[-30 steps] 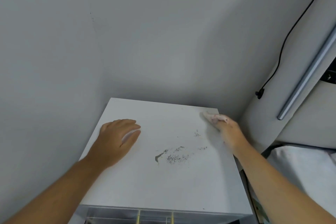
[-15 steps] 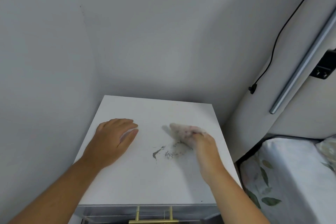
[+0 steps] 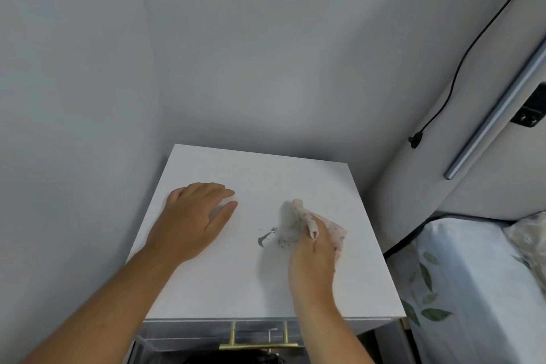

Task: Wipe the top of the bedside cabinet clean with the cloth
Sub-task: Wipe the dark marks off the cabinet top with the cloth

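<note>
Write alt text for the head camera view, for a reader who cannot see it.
A person's right hand presses a crumpled cloth onto a patch of dark dirt on a white bedside cabinet top, while the left hand rests flat on the top. The cabinet stands in a grey-walled corner, with a leaf-patterned bed to its right.

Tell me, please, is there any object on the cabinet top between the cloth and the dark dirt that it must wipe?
Nothing visible stands in the way. The cloth in the right hand already lies against the dark dirt on the cabinet top. The left hand rests flat further left, apart from the smear.
</note>
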